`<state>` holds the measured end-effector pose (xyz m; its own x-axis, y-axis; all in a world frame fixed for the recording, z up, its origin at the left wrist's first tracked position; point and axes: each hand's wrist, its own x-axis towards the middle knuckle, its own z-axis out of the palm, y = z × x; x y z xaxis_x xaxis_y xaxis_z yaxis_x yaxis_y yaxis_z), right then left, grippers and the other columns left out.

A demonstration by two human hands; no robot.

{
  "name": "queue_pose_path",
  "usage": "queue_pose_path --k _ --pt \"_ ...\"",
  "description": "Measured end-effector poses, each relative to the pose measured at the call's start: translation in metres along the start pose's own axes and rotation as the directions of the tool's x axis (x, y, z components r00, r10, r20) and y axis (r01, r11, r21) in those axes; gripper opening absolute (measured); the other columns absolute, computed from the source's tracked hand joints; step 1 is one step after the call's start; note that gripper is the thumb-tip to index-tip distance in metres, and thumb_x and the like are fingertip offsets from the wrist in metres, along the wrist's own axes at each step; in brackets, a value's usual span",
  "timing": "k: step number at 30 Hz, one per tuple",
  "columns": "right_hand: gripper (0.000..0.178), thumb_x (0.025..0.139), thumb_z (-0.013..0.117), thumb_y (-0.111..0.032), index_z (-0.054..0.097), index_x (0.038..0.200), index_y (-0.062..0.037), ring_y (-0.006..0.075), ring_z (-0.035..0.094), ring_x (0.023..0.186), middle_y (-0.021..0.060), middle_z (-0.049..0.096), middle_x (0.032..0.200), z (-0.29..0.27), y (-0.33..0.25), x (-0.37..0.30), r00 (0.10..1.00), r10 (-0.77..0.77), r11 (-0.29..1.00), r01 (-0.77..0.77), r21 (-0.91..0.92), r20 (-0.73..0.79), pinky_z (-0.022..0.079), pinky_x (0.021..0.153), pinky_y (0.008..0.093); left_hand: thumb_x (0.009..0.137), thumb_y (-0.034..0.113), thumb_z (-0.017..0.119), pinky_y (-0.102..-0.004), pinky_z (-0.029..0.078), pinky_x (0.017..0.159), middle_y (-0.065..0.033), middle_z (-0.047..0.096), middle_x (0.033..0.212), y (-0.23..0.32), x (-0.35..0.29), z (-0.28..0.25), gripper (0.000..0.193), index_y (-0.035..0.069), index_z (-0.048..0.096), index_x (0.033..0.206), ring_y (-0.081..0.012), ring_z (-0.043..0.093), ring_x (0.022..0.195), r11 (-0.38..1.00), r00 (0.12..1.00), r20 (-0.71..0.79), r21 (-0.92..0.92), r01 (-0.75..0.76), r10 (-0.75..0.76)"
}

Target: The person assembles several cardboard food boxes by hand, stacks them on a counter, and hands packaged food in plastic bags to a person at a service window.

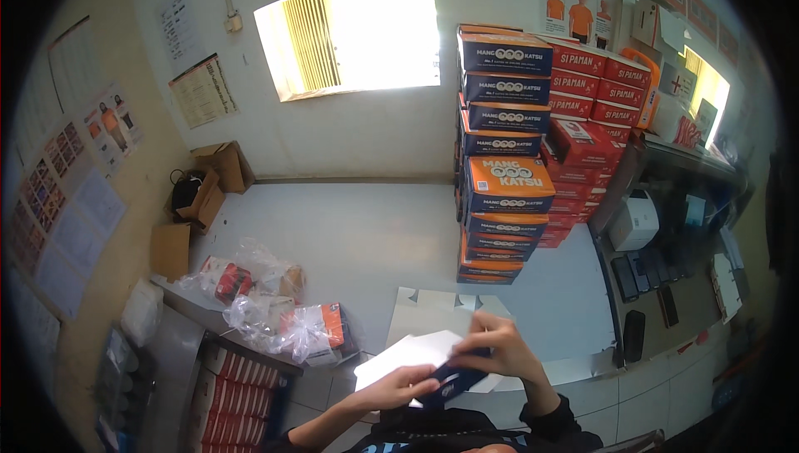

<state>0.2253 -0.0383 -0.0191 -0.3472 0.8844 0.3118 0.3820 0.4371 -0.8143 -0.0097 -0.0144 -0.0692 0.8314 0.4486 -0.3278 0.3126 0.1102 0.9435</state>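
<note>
Close to my body I hold a partly folded carton point(458, 382), white inside and dark blue outside. My left hand point(404, 386) is closed on its near left side, thumb on top. My right hand point(499, 349) pinches its right part with bent fingers. A wide white panel point(404, 359) of the carton sticks out to the left between my hands. Just beyond, a flat pale cardboard sheet point(424, 310) with notched edges lies on the table, partly hidden by my right hand and the carton.
On the white table point(349, 236) stands a tall stack of orange and navy boxes point(503, 186), with red boxes point(574, 153) behind it. Plastic-wrapped packs point(283, 316) lie at left. Open brown cartons point(200, 195) stand by the wall. A crate of red-and-white boxes point(233, 395) is lower left; a dark counter point(657, 270) is right.
</note>
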Motion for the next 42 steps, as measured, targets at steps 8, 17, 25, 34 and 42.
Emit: queue_pose_path --k 8,17,25,34,42 --pt "0.02 0.074 0.072 -0.034 0.072 0.072 -0.0135 0.0209 0.049 0.086 0.0057 0.054 0.089 0.011 0.009 0.016 0.896 -0.439 0.873 0.41 -0.264 -0.061 0.042 0.073 0.0341 0.09 0.009 0.059 -0.0244 0.048 0.072 -0.0032 0.061 0.092 0.005 0.01 0.011 0.023 0.001 0.055 0.111 -0.0078 0.056 0.086 0.959 0.926 -0.252 0.039 -0.28 0.281" --pt "0.036 0.074 0.076 -0.024 0.064 0.1 -0.0023 0.014 0.061 0.063 0.0036 0.056 0.066 0.081 0.025 -0.014 0.913 -0.01 0.939 -0.132 -0.318 -0.407 0.052 0.061 0.0312 0.088 0.002 0.056 -0.0278 0.057 0.067 -0.0094 0.055 0.103 0.001 0.035 0.025 0.04 -0.002 0.038 0.123 -0.0153 0.06 0.092 0.835 0.523 -0.828 -0.132 -0.534 0.204" --pt "0.01 0.075 0.071 -0.003 0.069 0.084 0.0003 0.0143 0.063 0.058 0.0072 0.062 0.066 0.072 0.006 -0.012 0.793 0.082 0.989 -0.14 -0.05 -0.604 0.049 0.053 0.0244 0.085 0.001 0.061 -0.0279 0.053 0.069 -0.0123 0.064 0.087 0.006 0.04 0.017 0.016 -0.006 0.058 0.098 -0.0169 0.065 0.08 0.794 0.349 -0.72 0.589 -0.15 0.6" --pt "0.018 0.072 0.076 -0.006 0.059 0.076 -0.0026 0.0196 0.065 0.089 0.0128 0.067 0.097 0.045 0.01 -0.025 0.882 0.23 0.949 -0.109 0.296 -0.411 0.053 0.072 0.0321 0.088 0.011 0.057 -0.035 0.05 0.079 -0.0085 0.058 0.104 -0.019 0.036 0.027 0.03 0.0 0.051 0.115 -0.0163 0.058 0.093 0.916 0.725 -0.615 -0.008 -0.4 0.311" --pt "0.031 0.057 0.078 -0.005 0.049 0.068 -0.0066 0.0275 0.055 0.104 0.0102 0.063 0.11 -0.028 0.031 -0.015 0.962 0.222 0.975 -0.219 -0.036 0.159 0.045 0.089 0.0379 0.088 0.023 0.059 -0.037 0.04 0.097 -0.0156 0.056 0.119 0.021 -0.01 -0.012 0.042 -0.003 0.049 0.119 -0.025 0.052 0.114 0.859 0.934 0.156 0.368 -0.357 0.321"
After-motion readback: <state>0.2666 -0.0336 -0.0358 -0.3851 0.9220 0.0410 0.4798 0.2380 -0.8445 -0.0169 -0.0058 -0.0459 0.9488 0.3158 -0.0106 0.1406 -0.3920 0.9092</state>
